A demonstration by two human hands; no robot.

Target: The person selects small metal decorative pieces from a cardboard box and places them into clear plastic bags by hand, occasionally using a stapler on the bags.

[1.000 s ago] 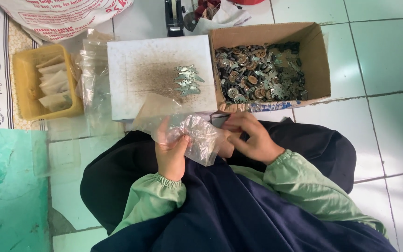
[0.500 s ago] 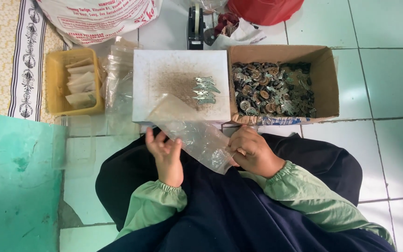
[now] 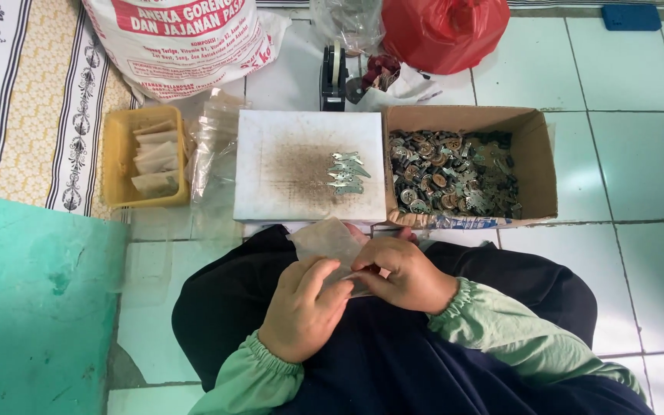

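Clear plastic bag (image 3: 326, 240), earlier spread wide between the hands, now sits bunched: left hand (image 3: 301, 307) and right hand (image 3: 401, 273) pinch it together over the lap.

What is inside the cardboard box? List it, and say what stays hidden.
The cardboard box holds a loose heap of small metal pieces, round and flat ones mixed. The heap covers most of the box floor, so lower layers cannot be seen.

Both hands meet over the lap, left hand (image 3: 301, 307) and right hand (image 3: 405, 273) with fingers curled, pinching.
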